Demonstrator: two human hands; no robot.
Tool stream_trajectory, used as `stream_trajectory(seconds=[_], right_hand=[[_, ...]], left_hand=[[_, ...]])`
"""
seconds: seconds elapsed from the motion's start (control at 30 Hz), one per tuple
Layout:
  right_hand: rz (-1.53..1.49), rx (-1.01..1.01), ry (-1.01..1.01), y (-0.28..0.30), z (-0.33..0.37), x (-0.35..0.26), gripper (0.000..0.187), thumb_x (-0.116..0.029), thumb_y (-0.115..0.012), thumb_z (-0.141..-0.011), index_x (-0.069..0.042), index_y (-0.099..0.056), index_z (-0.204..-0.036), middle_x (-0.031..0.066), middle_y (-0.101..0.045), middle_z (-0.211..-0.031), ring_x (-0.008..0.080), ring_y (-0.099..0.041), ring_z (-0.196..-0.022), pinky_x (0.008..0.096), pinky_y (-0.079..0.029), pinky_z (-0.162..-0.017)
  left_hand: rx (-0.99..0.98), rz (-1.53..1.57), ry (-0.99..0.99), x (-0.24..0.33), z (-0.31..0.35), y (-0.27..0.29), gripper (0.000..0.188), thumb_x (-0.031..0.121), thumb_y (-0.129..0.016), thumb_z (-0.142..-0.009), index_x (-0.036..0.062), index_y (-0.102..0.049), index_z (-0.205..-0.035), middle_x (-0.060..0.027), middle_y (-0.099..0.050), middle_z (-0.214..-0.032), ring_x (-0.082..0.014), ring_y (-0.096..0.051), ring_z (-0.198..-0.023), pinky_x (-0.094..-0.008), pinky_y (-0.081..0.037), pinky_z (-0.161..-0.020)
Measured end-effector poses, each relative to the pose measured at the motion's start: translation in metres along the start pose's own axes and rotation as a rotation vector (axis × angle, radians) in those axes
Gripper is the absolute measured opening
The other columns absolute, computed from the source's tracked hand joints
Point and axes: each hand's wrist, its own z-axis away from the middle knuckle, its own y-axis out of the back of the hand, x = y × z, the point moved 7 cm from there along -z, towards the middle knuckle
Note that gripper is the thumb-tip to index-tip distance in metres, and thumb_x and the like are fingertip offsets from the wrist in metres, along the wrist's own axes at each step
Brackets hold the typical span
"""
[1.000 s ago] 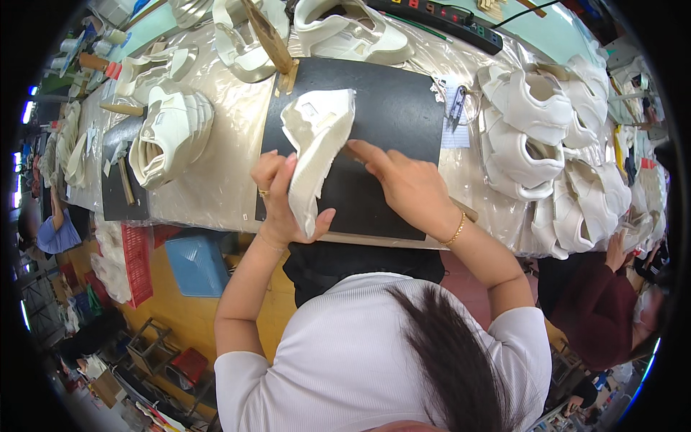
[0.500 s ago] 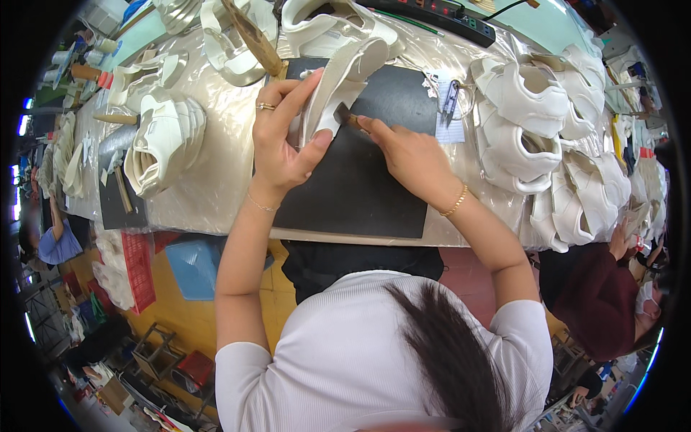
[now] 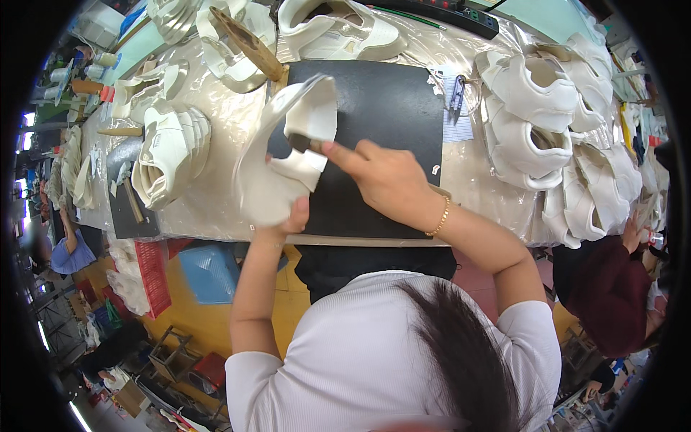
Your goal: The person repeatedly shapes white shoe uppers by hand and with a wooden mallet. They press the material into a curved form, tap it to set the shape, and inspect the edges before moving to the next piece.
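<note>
A white shoe upper [image 3: 263,162] is raised over the black mat [image 3: 381,205], its curved edge turned toward the right. My left hand [image 3: 295,217] is closed on its lower end; most of the fingers are hidden behind it. My right hand [image 3: 389,176] grips a small tool with a flat dark tip [image 3: 299,142]. The tip is at the inner edge of the upper; whether it is a brush or a blade I cannot tell.
White shoe uppers [image 3: 533,147] are stacked on the right, with another stack [image 3: 169,147] on the left. A hammer [image 3: 131,193] lies by that left stack. Thread snips [image 3: 457,97] rest on paper. A thick wooden piece [image 3: 248,45] and a power strip [image 3: 461,18] are farther back.
My left hand has come down and nearer to me, turning the upper so its inside opens to the right. My right hand has moved slightly left and down with the tool.
</note>
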Motion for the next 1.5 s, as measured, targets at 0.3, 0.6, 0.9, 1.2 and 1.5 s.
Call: stream_trajectory(seconds=[0.3,0.6,0.9,1.2,1.5], right_hand=[[-0.016,-0.116,-0.028,-0.024,0.001,-0.011,0.049,-0.010,-0.055,-0.092,-0.026,-0.052,-0.139,0.0095,-0.056,-0.076,0.0304,-0.062,-0.061,0.0422,-0.051,-0.054],[-0.044,-0.060,0.050,-0.023,0.004,-0.031,0.044,-0.013,-0.055,-0.093,-0.026,-0.054,-0.135,0.0097,-0.057,-0.075,0.0304,-0.062,-0.060,0.0420,-0.051,-0.053],[0.018,-0.224,0.053,-0.037,0.002,-0.036,0.041,-0.012,-0.055,-0.093,-0.016,-0.053,-0.134,0.0098,-0.060,-0.084,0.0300,-0.065,-0.067,0.0428,-0.051,-0.055],[0.035,-0.255,0.144,-0.045,0.009,-0.046,0.050,-0.010,-0.059,-0.088,-0.017,-0.051,-0.137,0.0087,-0.059,-0.082,0.0279,-0.065,-0.067,0.0391,-0.051,-0.055],[-0.008,-0.367,0.144,-0.060,0.012,-0.055,0.065,-0.025,-0.074,-0.078,-0.019,-0.050,-0.138,0.0086,-0.061,-0.082,0.0281,-0.065,-0.064,0.0378,-0.051,-0.052]], left_hand=[[-0.093,-0.423,0.089,0.008,0.085,0.021,0.092,0.043,-0.076,-0.073,-0.0034,-0.035,-0.141,-0.0229,-0.042,-0.129,-0.0413,-0.042,-0.120,-0.0504,-0.036,-0.104],[-0.133,-0.318,0.151,0.022,0.113,0.015,0.097,0.047,-0.083,-0.070,-0.0004,-0.038,-0.142,-0.0217,-0.041,-0.137,-0.0417,-0.042,-0.129,-0.0518,-0.036,-0.107],[0.011,-0.373,0.175,0.029,0.125,-0.010,0.090,0.038,-0.080,-0.075,0.0032,-0.035,-0.145,-0.0196,-0.033,-0.143,-0.0464,-0.031,-0.135,-0.0573,-0.027,-0.113],[0.156,-0.199,0.268,0.018,0.137,-0.015,0.100,0.031,-0.087,-0.069,0.0029,-0.027,-0.144,-0.0217,-0.032,-0.146,-0.0377,-0.027,-0.143,-0.0515,-0.023,-0.117],[0.149,-0.230,0.331,0.013,0.147,-0.015,0.103,0.037,-0.088,-0.067,0.0019,-0.029,-0.143,-0.0211,-0.033,-0.140,-0.0423,-0.032,-0.134,-0.0559,-0.027,-0.114]])
